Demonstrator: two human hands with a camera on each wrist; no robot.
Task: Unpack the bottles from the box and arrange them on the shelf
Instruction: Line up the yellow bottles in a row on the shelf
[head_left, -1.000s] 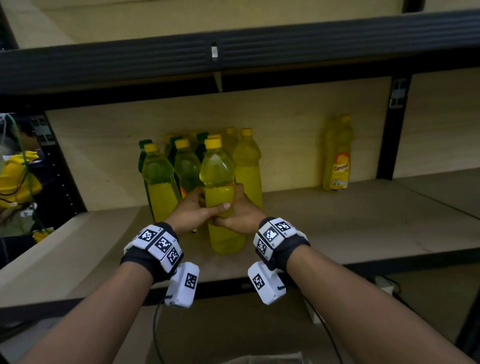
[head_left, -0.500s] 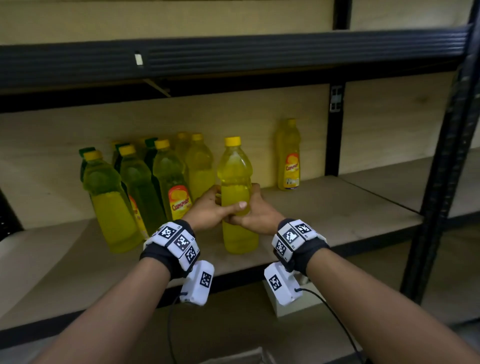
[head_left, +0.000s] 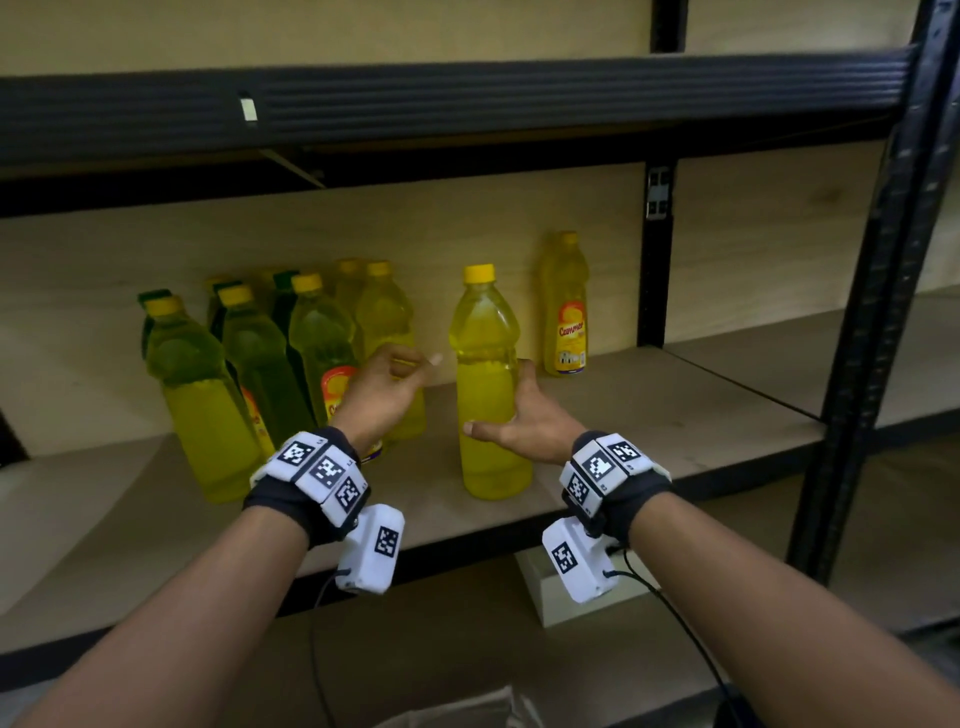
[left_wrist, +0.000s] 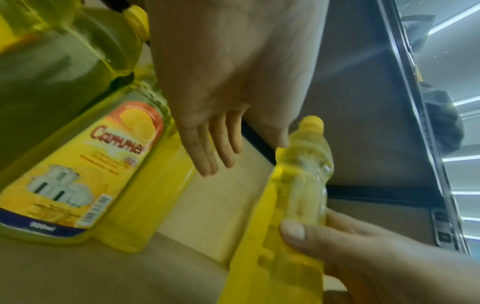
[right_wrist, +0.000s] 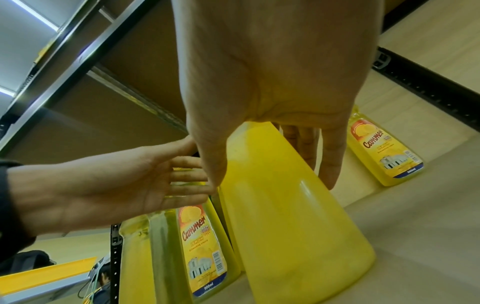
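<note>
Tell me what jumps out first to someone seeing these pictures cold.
A tall clear plastic bottle of yellow liquid with a yellow cap stands alone near the front of the wooden shelf board, between two bare hands: the right hand cups its side, the left hand hovers clear of it. To their left a cluster of similar yellow and greenish bottles crowds the shelf, and one labelled yellow bottle stands apart against the back panel.

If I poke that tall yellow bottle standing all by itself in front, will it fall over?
The front bottle is tall on a small base, so a poke near its yellow cap could probably tip it. It looks nearly full of liquid, so likely heavy, and a low push might just slide it along the shelf. Its smooth plastic may feel slippery.
</note>
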